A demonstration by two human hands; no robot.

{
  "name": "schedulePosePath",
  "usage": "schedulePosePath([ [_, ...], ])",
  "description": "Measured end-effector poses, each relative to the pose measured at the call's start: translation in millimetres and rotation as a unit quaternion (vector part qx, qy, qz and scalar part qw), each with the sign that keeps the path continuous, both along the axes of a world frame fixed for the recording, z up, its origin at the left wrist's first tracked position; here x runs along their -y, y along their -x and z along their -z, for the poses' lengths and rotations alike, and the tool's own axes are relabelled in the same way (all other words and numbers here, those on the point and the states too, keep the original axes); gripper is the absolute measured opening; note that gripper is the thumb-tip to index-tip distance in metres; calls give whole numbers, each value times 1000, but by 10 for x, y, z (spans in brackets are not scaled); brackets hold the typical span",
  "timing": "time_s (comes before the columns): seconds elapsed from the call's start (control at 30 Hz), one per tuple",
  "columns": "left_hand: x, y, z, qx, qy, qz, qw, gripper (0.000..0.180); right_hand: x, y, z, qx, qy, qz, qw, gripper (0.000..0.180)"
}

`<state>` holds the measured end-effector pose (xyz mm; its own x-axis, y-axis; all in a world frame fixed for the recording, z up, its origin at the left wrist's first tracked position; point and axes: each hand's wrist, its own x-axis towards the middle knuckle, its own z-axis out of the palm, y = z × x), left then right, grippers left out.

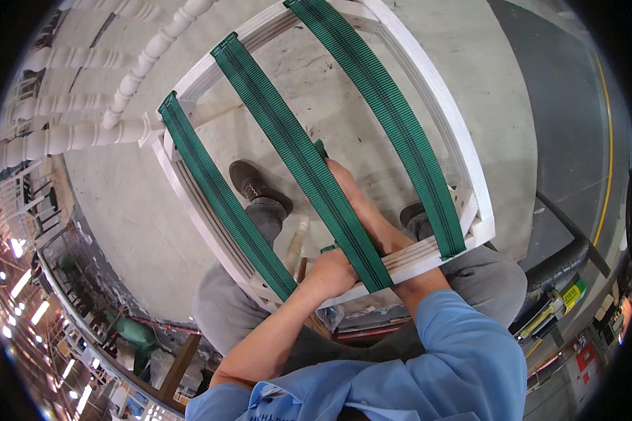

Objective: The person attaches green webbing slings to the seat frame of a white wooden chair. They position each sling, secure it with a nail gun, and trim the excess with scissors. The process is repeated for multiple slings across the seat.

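A white wooden chair seat frame (463, 151) rests across my knees, with three green webbing straps stretched over it: left strap (218, 193), middle strap (295, 144), right strap (393, 112). My left hand (332, 272) is closed on the frame's near rail (418, 254), just left of where the middle strap ends. A short green strap bit (328, 248) shows above its knuckles. My right hand (364, 210) reaches under the frame along the middle strap, its fingertips by another green strap end (321, 148). The strap hides its grip.
White turned chair spindles (84, 133) lie on the concrete floor at the upper left. My dark shoes (256, 186) stand below the frame. A black hose (558, 263) and yellow-green items are at the right. Cluttered workshop shelves curve along the lower left.
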<state>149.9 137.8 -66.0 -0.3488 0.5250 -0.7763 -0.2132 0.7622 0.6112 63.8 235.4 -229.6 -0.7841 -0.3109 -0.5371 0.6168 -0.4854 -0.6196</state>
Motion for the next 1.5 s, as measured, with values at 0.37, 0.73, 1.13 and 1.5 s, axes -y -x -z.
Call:
schedulePosePath([
  [0.37,19,93,-96,96,-94,-156,979,28,-33,-138,-64,76,173,-46,981,50],
  [0.73,100,-38,54,-78,-55,-69,993,30,-549,-1555,-1121,130,-325,-608,712,54],
  [1.13,-165,-50,-325,80,-68,-205,973,32,-3491,-3482,-3603,172,-782,206,563,40],
  [1.5,-26,-21,-237,33,-97,-151,983,29,-4209,-4198,-3054,211,-701,195,652,44],
])
